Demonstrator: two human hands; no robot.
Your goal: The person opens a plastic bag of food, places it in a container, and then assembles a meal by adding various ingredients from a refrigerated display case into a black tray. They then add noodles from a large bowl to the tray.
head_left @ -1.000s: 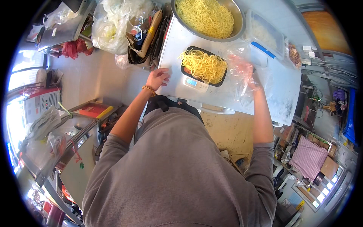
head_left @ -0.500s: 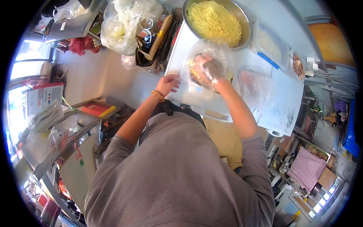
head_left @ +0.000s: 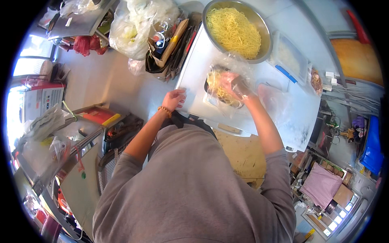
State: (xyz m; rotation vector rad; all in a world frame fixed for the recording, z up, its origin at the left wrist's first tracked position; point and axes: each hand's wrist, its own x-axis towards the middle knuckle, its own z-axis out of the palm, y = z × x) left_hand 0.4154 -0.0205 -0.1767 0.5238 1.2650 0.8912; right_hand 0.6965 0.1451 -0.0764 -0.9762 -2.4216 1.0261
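a clear, crinkled plastic bag (head_left: 227, 77) is closed in the right hand (head_left: 234, 83), loosely draped over a dark tray of yellow noodles (head_left: 219, 91) lying flat just under that grip. the tray's near edge shows below and left of the fingers; the rest blurs behind the film.

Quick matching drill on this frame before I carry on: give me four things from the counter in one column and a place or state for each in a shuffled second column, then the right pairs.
Things:
1. metal bowl
2. left hand
3. right hand
4. black tray

Places or states:
A. bare, resting at the left edge of the white counter
B. in a clear plastic glove, over the tray of noodles
C. at the far end of the counter, full of yellow noodles
D. under the gloved hand, holding a portion of noodles

Pairs: 1-C, 2-A, 3-B, 4-D
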